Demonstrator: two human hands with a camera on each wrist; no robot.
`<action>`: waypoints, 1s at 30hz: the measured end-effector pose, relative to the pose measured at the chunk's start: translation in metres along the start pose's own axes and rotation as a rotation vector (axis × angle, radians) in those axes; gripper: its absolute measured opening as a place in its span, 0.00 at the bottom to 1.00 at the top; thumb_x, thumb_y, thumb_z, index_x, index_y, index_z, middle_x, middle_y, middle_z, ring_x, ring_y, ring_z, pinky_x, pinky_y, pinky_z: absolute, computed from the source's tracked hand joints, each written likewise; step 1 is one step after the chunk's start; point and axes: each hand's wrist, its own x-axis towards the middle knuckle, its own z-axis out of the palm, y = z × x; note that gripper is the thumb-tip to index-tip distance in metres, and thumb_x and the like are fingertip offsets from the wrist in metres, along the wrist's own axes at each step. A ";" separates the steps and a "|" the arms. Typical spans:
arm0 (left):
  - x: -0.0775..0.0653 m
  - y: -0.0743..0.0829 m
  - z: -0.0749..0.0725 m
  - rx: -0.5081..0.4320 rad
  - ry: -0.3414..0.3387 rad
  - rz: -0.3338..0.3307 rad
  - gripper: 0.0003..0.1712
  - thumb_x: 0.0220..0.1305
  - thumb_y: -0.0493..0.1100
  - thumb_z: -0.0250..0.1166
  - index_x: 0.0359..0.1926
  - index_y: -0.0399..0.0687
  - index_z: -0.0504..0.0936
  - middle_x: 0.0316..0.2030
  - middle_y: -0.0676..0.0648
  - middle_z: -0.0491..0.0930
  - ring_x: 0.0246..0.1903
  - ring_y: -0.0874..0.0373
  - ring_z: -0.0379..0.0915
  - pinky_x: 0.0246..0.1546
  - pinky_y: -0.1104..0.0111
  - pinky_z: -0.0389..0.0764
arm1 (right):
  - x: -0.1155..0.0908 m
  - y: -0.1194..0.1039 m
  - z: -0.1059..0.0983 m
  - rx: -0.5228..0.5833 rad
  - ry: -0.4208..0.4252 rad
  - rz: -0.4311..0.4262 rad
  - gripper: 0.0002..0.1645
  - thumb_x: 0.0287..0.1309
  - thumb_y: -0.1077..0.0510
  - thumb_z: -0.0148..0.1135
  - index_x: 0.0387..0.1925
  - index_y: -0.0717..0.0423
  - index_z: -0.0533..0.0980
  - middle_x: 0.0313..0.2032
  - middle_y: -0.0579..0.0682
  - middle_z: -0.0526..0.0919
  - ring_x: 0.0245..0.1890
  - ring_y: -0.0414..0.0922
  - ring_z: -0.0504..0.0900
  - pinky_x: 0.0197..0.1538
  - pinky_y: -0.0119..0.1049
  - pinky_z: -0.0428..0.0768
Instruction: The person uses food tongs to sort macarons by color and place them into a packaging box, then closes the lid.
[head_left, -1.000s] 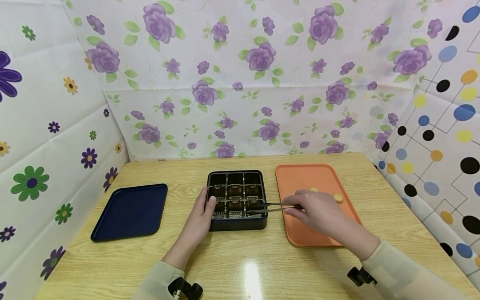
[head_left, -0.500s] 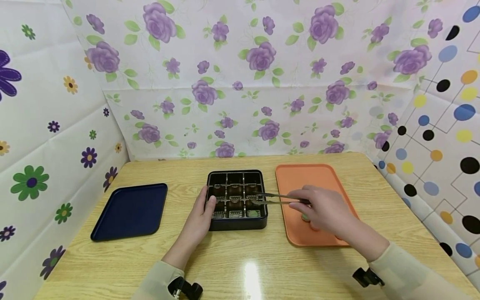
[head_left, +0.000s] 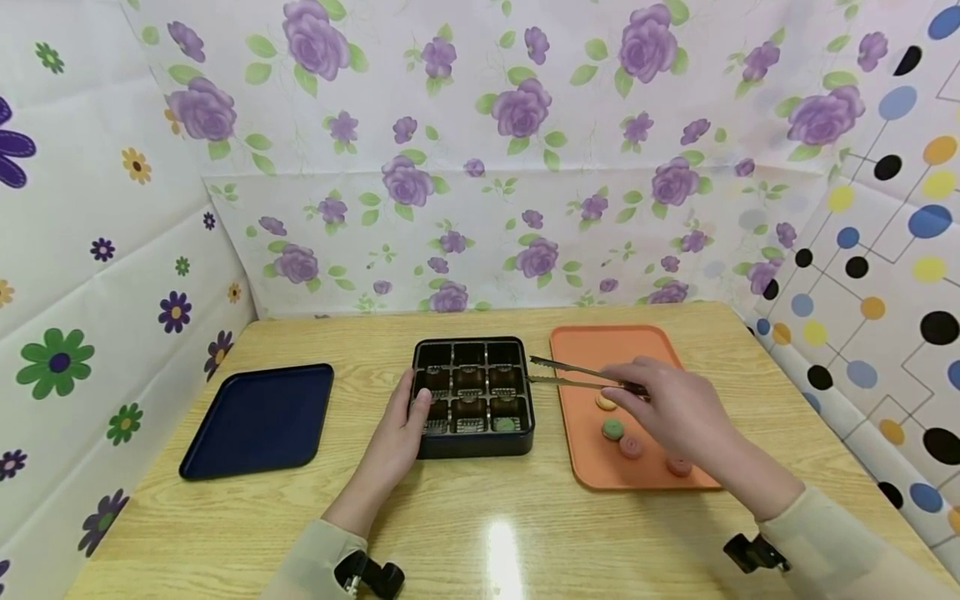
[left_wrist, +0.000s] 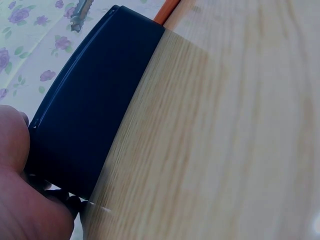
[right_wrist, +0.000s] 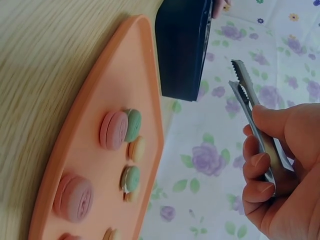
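My left hand [head_left: 397,429] holds the left side of a black compartment box [head_left: 472,446], its thumb at the rim. A green macaron [head_left: 506,424] sits in the box's front right compartment. Right of the box, my right hand [head_left: 675,408] grips metal tongs [head_left: 577,368] above the orange tray [head_left: 615,346]. Their toothed tips stand apart with nothing between them. On that tray lie a green macaron [head_left: 612,428], pink macarons [head_left: 631,447] and a yellow macaron [head_left: 606,402]. The right wrist view shows more macarons, including another green macaron [right_wrist: 130,178]; my right hand hides some in the head view.
A dark blue tray [head_left: 258,425] lies on the left of the wooden table [head_left: 442,533]. Flowered cloth [head_left: 480,233] hangs behind the table, and dotted cloth [head_left: 885,275] lines the right side.
The tongs have come up out of the front right compartment, leaving a green macaron visible there. My right hand has moved back and to the right. My left hand stays on the box.
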 end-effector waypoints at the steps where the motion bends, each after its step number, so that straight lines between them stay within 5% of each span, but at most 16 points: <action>1: 0.000 0.000 0.000 0.000 0.000 0.000 0.50 0.86 0.75 0.41 0.92 0.59 0.35 0.90 0.44 0.35 0.87 0.41 0.30 0.83 0.36 0.42 | 0.000 0.001 -0.001 0.000 0.001 0.006 0.17 0.77 0.49 0.73 0.62 0.46 0.89 0.36 0.37 0.84 0.23 0.35 0.72 0.25 0.38 0.68; 6: 0.002 -0.002 0.000 -0.004 0.000 0.000 0.46 0.89 0.69 0.42 0.92 0.59 0.35 0.90 0.44 0.35 0.87 0.41 0.30 0.83 0.36 0.42 | -0.002 0.007 -0.006 0.000 0.000 0.020 0.17 0.77 0.50 0.72 0.62 0.45 0.89 0.37 0.37 0.85 0.23 0.36 0.73 0.25 0.38 0.67; 12: 0.002 -0.002 0.000 0.002 0.000 -0.004 0.48 0.87 0.73 0.41 0.92 0.60 0.35 0.90 0.44 0.35 0.87 0.41 0.30 0.83 0.36 0.42 | -0.005 0.014 -0.010 0.011 -0.002 0.034 0.18 0.78 0.48 0.72 0.63 0.45 0.88 0.38 0.37 0.86 0.27 0.34 0.77 0.26 0.38 0.69; 21: 0.002 -0.001 0.000 0.005 0.003 -0.003 0.43 0.91 0.65 0.42 0.92 0.59 0.35 0.90 0.44 0.35 0.87 0.42 0.30 0.83 0.37 0.42 | -0.013 0.026 -0.012 -0.002 0.001 0.083 0.20 0.78 0.46 0.71 0.65 0.46 0.88 0.47 0.47 0.91 0.32 0.39 0.82 0.29 0.39 0.72; 30: 0.002 -0.001 0.000 0.002 0.004 -0.006 0.43 0.92 0.64 0.42 0.92 0.58 0.36 0.90 0.43 0.35 0.87 0.40 0.30 0.83 0.36 0.42 | -0.021 0.038 -0.016 -0.013 -0.007 0.120 0.21 0.80 0.44 0.68 0.65 0.46 0.87 0.43 0.45 0.89 0.33 0.40 0.82 0.29 0.40 0.72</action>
